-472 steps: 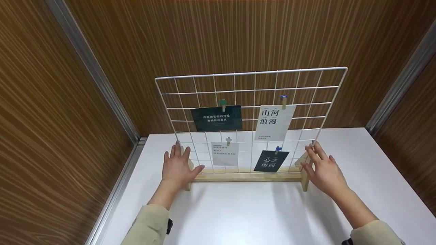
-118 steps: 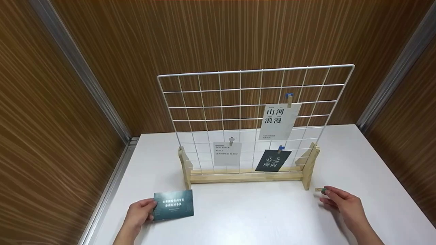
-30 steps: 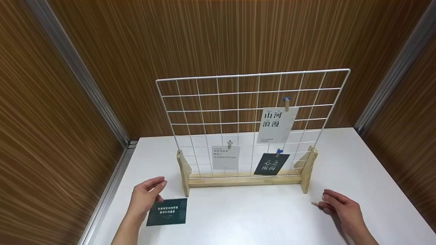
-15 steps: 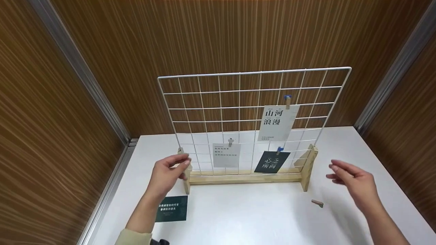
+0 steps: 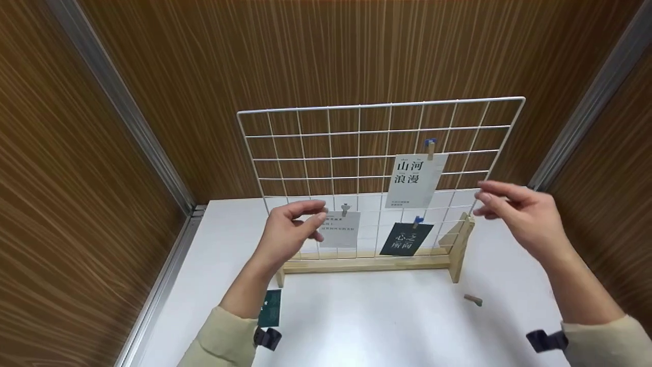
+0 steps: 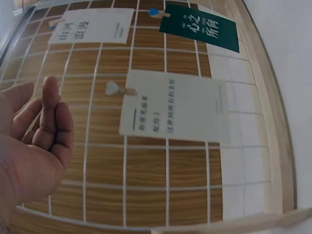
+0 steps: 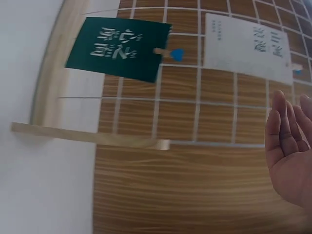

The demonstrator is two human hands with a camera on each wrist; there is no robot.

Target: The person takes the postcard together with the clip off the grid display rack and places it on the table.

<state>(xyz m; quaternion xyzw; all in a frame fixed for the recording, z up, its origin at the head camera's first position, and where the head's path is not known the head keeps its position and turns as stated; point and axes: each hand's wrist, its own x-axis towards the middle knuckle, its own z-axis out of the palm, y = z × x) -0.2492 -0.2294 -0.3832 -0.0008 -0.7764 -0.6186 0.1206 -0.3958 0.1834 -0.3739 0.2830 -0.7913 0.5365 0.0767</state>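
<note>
In the head view my left hand (image 5: 288, 232) hovers before the left part of a white wire grid (image 5: 374, 107), overlapping the edge of a small white card (image 5: 340, 237) under a pale heart clothespin (image 6: 113, 88). It holds nothing, fingers loosely bent. My right hand (image 5: 530, 219), likewise holding nothing, is near the grid's right edge. A larger white card (image 5: 415, 188) hangs from a blue-topped clothespin (image 5: 431, 149). Below it hangs a dark green card (image 7: 117, 48) with a blue heart clothespin (image 7: 176, 54). Another green card (image 5: 272, 308) lies on the table, partly hidden by my left forearm.
A wooden stand (image 5: 367, 265) supports the grid on the white table (image 5: 367, 316). Right of the stand, a loose clothespin (image 5: 472, 299) with a green end lies on the table. Wood-grain panels (image 5: 326, 51) enclose the back and sides.
The upper-left green card and its clothespin have come off the grid and now lie on the table, released. Both empty hands have since risen toward the grid, the left also moving right.
</note>
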